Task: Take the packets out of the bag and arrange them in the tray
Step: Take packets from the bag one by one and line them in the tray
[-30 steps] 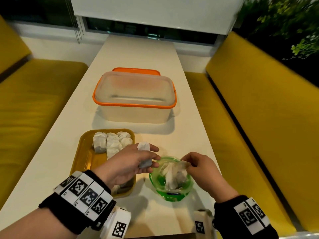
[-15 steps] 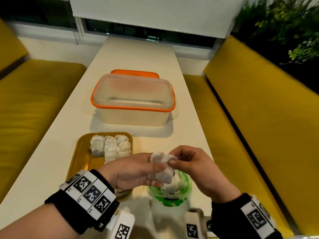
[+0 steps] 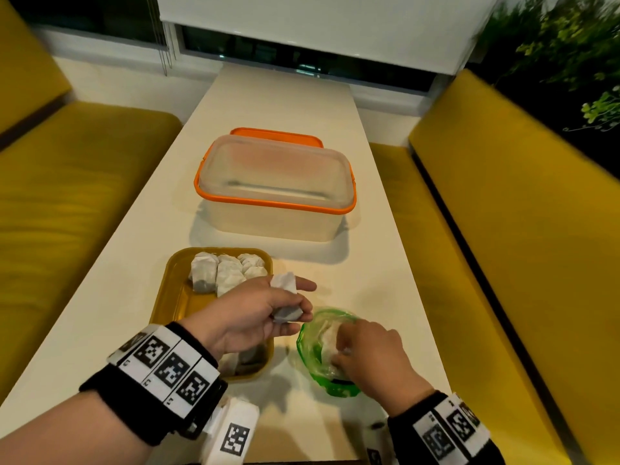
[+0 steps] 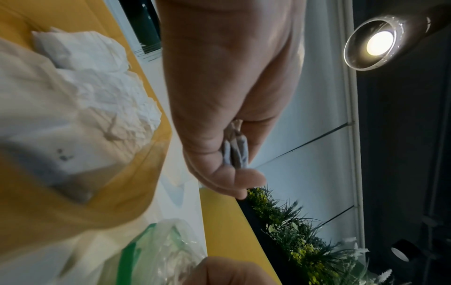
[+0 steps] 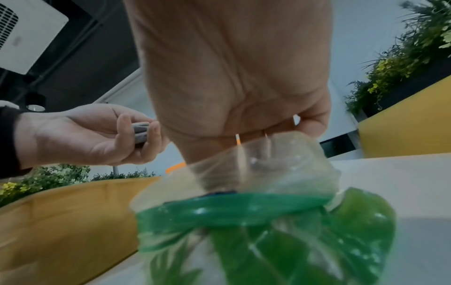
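A yellow tray (image 3: pixel 169 297) holds several white packets (image 3: pixel 228 273) at its far end. My left hand (image 3: pixel 292 307) hovers over the tray's right edge and pinches two stacked packets (image 3: pixel 284 284) between thumb and fingers; the left wrist view shows these packets (image 4: pixel 235 152) edge-on. To the right stands an open green plastic bag (image 3: pixel 313 364). My right hand (image 3: pixel 340 345) reaches into its mouth, fingers curled round a white packet (image 3: pixel 328 340) inside. In the right wrist view the bag (image 5: pixel 244 210) hides those fingertips.
A clear tub with an orange rim (image 3: pixel 275 193) stands behind the tray, its orange lid (image 3: pixel 275 135) beyond it. Yellow benches (image 3: pixel 523 229) flank the narrow white table (image 3: pixel 385 263). Plants (image 3: pixel 570 45) are at the back right.
Half a second ago my right hand met the left above the bag and handed over a packet. It has since dropped back into the bag, while the left hand keeps its packets.
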Demonstrator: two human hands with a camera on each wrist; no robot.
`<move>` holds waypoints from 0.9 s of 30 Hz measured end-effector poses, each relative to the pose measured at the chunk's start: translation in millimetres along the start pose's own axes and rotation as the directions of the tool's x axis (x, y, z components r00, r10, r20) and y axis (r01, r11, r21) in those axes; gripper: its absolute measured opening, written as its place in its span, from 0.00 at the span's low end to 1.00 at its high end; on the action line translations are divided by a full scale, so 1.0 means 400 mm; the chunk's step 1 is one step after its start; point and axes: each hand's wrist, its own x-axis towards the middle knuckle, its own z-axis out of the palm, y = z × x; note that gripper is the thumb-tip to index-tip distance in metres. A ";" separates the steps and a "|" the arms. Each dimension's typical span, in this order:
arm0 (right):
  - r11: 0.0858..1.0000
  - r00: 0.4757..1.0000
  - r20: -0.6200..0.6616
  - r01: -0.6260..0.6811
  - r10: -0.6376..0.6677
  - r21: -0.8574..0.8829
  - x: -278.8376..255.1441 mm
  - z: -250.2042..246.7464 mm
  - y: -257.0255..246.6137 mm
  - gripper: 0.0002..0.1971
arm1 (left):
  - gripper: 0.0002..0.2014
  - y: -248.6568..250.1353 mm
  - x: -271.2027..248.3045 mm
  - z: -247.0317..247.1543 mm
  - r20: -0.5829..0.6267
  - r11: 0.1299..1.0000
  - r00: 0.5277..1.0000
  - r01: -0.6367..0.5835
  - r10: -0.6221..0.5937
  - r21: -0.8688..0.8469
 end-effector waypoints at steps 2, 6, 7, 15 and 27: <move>1.000 1.000 -0.002 0.004 -0.004 0.009 0.002 0.012 0.005 0.13 | 0.12 -0.002 -0.002 -0.002 -0.009 1.000 1.000 0.001 -0.001 0.016; 1.000 1.000 -0.004 0.020 -0.020 -0.024 0.004 0.024 0.011 0.22 | 0.12 -0.006 -0.003 -0.005 -0.015 1.000 1.000 -0.006 0.006 0.017; 0.999 1.000 -0.012 0.028 -0.028 -0.036 0.005 0.022 0.011 0.19 | 0.12 -0.007 -0.004 -0.003 -0.009 1.000 1.000 -0.007 0.008 0.022; 0.945 0.999 0.039 -0.024 0.012 0.325 -0.005 -0.022 0.049 0.06 | 0.13 -0.012 -0.009 -0.010 -0.034 0.998 0.999 -0.017 0.020 0.064; 0.775 0.989 -0.138 0.041 0.061 0.630 -0.022 -0.051 0.069 0.11 | 0.13 -0.024 0.004 0.011 -0.033 0.997 0.999 -0.014 0.017 0.077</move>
